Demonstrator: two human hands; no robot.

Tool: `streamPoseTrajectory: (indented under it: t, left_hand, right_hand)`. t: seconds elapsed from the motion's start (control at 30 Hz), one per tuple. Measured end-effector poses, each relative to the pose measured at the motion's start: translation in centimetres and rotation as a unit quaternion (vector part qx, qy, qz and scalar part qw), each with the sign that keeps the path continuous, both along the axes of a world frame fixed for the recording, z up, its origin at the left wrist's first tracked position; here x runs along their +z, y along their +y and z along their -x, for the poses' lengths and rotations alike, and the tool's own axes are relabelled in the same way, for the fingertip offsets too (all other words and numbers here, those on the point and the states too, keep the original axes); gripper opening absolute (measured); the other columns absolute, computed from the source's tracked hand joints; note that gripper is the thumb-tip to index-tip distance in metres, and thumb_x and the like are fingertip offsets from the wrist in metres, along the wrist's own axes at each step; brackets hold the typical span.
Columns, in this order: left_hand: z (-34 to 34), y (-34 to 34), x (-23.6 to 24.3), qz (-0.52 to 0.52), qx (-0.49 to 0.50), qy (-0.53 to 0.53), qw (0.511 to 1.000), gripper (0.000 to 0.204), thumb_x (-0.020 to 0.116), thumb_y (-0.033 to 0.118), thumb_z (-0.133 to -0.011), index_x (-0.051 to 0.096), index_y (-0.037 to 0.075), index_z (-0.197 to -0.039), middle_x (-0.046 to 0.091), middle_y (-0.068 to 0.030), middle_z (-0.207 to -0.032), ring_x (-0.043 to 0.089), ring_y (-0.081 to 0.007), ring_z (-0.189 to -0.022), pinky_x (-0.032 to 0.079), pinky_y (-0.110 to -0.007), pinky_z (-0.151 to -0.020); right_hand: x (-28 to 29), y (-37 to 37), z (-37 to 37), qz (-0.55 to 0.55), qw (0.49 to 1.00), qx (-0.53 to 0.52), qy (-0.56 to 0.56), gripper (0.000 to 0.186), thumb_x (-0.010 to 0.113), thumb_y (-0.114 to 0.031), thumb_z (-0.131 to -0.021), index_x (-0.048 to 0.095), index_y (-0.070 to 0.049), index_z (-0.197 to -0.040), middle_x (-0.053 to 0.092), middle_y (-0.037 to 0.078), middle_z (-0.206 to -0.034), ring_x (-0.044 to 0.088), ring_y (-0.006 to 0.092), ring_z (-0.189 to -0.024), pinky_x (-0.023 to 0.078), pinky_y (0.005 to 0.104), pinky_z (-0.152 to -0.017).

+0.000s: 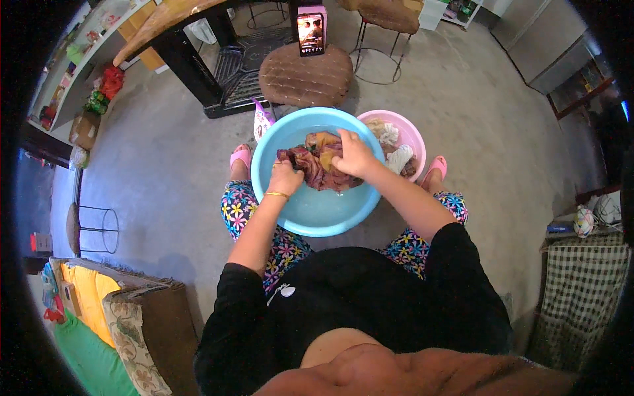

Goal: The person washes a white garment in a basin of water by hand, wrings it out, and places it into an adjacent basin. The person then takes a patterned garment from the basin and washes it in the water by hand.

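Observation:
A wet, crumpled cloth [318, 173] in dark red, brown and mustard is bunched up over a light blue basin [310, 229] of water. My left hand [285, 179] is closed on the cloth's left end, with a gold-coloured bangle at the wrist. At the right side of the bundle my right hand [354, 156] grips the same cloth, its thumb toward the middle. Folds of fabric hide some of my fingertips. The basin stands between my knees.
Right of the basin is a pink tub [417, 135] holding white and brown cloths. A white and purple packet [262, 121] stands at its left. Beyond are a brown padded stool [306, 79], a propped phone [312, 34] and a black-legged table [188, 76]. A sofa [152, 317] is lower left.

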State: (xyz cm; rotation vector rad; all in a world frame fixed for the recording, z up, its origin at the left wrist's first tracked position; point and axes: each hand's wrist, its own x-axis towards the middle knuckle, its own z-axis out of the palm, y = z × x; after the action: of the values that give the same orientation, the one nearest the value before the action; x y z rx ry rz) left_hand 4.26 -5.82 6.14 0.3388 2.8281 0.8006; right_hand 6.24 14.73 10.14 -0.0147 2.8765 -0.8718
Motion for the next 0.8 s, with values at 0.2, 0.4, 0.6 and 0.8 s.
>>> streamPoseTrajectory:
  t: [0.2,0.4,0.6,0.8]
  left_hand:
    - [-1.1,2.6,0.4,0.002,0.002,0.066,0.998,0.073,0.059,0.022,-0.067,0.025,0.011,-0.13,0.012,-0.0222,-0.137,0.013,-0.0457,-0.124,0.028,-0.061,-0.09]
    - [-0.4,4.6,-1.4,0.161,-0.038,-0.133,0.977,0.071,0.047,0.041,-0.075,0.015,0.023,-0.136,0.001,-0.0138,-0.143,0.006,-0.0432,-0.128,0.016,-0.061,-0.097]
    - [1.0,4.2,-9.2,0.153,-0.095,-0.052,0.982,0.064,0.039,0.046,-0.079,0.023,0.017,-0.134,0.007,-0.0167,-0.142,0.005,-0.0424,-0.128,0.005,-0.056,-0.101]
    - [0.9,5.0,-5.6,0.179,-0.173,-0.04,0.968,0.069,0.045,0.044,-0.077,0.023,0.012,-0.134,0.015,-0.0214,-0.139,0.01,-0.0409,-0.128,0.004,-0.051,-0.103]
  right_hand:
    - [-2.0,-3.7,-1.2,-0.167,0.982,0.068,-0.054,0.061,0.047,-0.033,-0.08,0.021,-0.026,-0.134,0.004,0.018,-0.141,0.006,0.044,-0.127,0.016,0.0667,-0.092]
    - [-5.8,-4.1,-0.9,-0.184,0.98,0.048,-0.064,0.055,0.044,-0.031,-0.083,0.024,-0.021,-0.133,0.007,0.019,-0.14,0.009,0.0452,-0.126,0.02,0.0651,-0.092]
    - [-8.3,-4.3,0.5,-0.238,0.961,0.084,-0.111,0.05,0.045,-0.029,-0.081,0.034,-0.015,-0.128,0.026,0.02,-0.133,0.016,0.043,-0.124,0.025,0.0569,-0.095]
    - [-9.3,-3.7,0.8,-0.223,0.975,0.018,0.015,0.044,0.047,-0.03,-0.078,0.046,-0.013,-0.118,0.031,0.017,-0.131,0.027,0.0395,-0.119,0.024,0.0571,-0.094]
